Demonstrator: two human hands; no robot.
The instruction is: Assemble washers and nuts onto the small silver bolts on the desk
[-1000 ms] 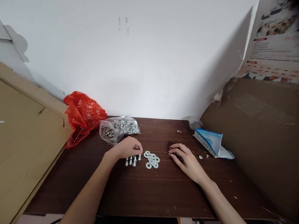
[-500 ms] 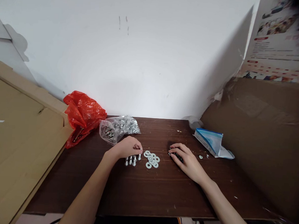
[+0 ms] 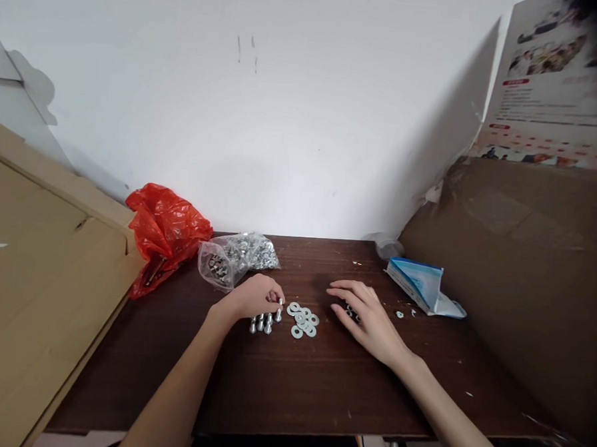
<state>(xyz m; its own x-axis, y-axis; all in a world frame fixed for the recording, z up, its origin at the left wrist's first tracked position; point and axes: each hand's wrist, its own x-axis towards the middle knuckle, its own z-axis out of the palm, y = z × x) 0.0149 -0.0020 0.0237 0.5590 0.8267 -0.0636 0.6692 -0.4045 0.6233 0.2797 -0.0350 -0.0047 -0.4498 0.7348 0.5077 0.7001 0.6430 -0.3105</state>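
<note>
Several silver bolts (image 3: 260,325) stand in a cluster on the dark table. My left hand (image 3: 257,296) is above them with its fingers curled, thumb and fingertips closed around the top of one bolt (image 3: 278,314) at the cluster's right side. Beside it lies a loose pile of flat washers (image 3: 302,320). Over on the right, my right hand (image 3: 366,314) is spread low above the table, fingers apart. Small nuts (image 3: 352,312) show between and under those fingers, partly hidden.
A clear plastic bag of metal hardware (image 3: 239,255) lies behind my left hand, next to a red plastic bag (image 3: 168,227). A blue-and-white packet (image 3: 422,287) rests at right. Cardboard (image 3: 40,270) flanks the left; a large carton (image 3: 526,262) stands right.
My right hand's fingers have stretched out and shifted slightly left, uncovering some of the nuts. The left hand stays at the same bolt.
</note>
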